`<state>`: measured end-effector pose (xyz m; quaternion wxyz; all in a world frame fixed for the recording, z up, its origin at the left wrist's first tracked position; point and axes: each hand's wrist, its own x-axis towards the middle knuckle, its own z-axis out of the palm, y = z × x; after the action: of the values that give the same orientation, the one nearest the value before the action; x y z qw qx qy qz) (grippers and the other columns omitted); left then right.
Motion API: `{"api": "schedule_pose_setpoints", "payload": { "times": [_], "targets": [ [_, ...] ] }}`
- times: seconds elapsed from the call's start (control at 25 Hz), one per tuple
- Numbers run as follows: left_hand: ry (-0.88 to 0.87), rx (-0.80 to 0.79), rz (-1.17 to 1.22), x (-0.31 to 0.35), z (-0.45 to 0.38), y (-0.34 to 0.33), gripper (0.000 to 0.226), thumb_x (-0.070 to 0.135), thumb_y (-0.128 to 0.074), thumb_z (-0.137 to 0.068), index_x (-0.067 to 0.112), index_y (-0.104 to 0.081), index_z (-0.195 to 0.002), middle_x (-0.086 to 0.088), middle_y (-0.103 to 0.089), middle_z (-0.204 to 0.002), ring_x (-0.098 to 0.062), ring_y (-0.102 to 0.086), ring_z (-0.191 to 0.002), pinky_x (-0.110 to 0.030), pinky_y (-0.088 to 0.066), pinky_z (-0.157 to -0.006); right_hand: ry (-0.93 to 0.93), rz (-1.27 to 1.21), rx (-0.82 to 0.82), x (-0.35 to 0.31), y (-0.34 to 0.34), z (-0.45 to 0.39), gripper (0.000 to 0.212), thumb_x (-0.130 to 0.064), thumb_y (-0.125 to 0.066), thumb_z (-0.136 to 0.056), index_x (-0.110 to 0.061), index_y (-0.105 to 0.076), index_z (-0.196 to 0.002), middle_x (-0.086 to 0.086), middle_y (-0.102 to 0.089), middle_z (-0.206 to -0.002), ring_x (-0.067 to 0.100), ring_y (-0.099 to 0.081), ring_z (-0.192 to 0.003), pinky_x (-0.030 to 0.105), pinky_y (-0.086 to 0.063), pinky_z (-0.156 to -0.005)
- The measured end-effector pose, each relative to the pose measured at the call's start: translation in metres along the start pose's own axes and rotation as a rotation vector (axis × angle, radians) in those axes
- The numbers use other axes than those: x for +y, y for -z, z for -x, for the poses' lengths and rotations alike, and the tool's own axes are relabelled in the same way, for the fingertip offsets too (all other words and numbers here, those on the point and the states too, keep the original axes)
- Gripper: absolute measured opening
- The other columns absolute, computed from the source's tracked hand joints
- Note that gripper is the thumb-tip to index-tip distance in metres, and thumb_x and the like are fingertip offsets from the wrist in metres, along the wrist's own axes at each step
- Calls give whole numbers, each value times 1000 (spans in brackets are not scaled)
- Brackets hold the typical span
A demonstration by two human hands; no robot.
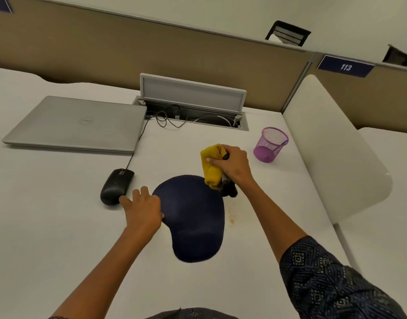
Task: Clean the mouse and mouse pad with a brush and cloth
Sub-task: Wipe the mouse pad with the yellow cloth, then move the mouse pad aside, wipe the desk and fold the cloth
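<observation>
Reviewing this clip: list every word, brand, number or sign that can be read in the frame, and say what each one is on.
"113": white digits on the dark blue plate fixed to the tan partition at upper right.
Round logo on the closed silver laptop lid: too faint and blurred to read.
Dark blue plate at the top left corner: cut off, no text visible.
Black corded mouse, navy mouse pad, purple mesh cup: no lettering visible.

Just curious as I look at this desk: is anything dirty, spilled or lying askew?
Yes. A yellowish-brown stain speckles the white desk just right of the navy mouse pad. The pad itself lies at a slant, and the cable hatch behind stands open with wires showing.
</observation>
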<state>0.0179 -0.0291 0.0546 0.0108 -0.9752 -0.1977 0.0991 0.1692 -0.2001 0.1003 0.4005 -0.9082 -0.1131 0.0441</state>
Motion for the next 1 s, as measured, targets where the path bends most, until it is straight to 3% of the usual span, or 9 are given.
{"api": "schedule_pose_setpoints", "payload": {
  "times": [0.12,0.32,0.44,0.56,0.64,0.68,0.76,0.92,1.0],
  "targets": [
    [-13,211,188,-6,-3,3,7,21,-55,-91,21,-62,-94,2,-58,-101,-18,-53,-93,-35,-32,-89,-4,-110,17,0,10,7,49,-36,-74,-75,-15,-61,-117,9,-67,-115,25,-63,-103,36,-50,-92],
    [-46,264,287,4,-2,12,15,35,-52,-93,22,-59,-90,4,-65,-88,-17,-57,-85,-36,-30,-94,36,-96,-28,-7,11,17,48,-33,-74,-76,-15,-60,-119,9,-67,-115,24,-62,-103,35,-50,-92],
    [-51,245,196,10,1,7,22,29,-42,-98,25,-59,-111,3,-64,-100,-17,-53,-98,-34,-29,-91,63,-16,-25,-10,7,25,40,-32,-73,-77,-16,-64,-112,8,-69,-109,24,-64,-98,38,-52,-90],
    [-97,250,280,18,-8,8,54,15,-47,-94,27,-29,-144,-3,-50,-128,-21,-49,-112,-34,-37,-94,55,37,-10,-8,10,30,39,-33,-71,-78,-16,-63,-113,7,-68,-109,24,-62,-99,33,-50,-88],
    [-114,257,512,32,-12,18,36,21,-49,-95,21,-51,-130,-5,-62,-113,-22,-58,-98,-36,-43,-90,35,21,-15,-4,16,30,42,-34,-71,-78,-16,-62,-115,7,-68,-112,25,-62,-100,36,-51,-91],
    [-95,255,623,39,-13,22,24,29,-49,-95,18,-65,-109,-3,-69,-92,-20,-62,-84,-37,-45,-88,25,21,-17,-2,18,30,43,-35,-71,-78,-16,-61,-115,7,-67,-113,25,-62,-101,38,-51,-92],
    [-83,241,647,50,-13,27,39,42,-46,-94,16,-68,-75,3,-65,-64,-16,-61,-65,-38,-42,-88,-10,48,-1,6,27,26,45,-37,-70,-79,-16,-59,-117,7,-66,-115,26,-62,-102,38,-50,-93],
    [-118,164,709,55,-17,26,23,29,-45,-97,21,-67,-97,2,-71,-87,-18,-66,-85,-43,-45,-93,-103,132,138,32,64,15,40,-31,-70,-80,-17,-60,-116,9,-66,-111,28,-61,-101,32,-48,-85],
    [-129,151,809,61,-22,27,21,19,-44,-97,19,-64,-103,0,-70,-83,-17,-65,-77,-39,-50,-87,-135,222,208,48,83,8,41,-32,-70,-78,-17,-61,-115,10,-66,-110,29,-60,-101,34,-49,-86]
  ]
}}
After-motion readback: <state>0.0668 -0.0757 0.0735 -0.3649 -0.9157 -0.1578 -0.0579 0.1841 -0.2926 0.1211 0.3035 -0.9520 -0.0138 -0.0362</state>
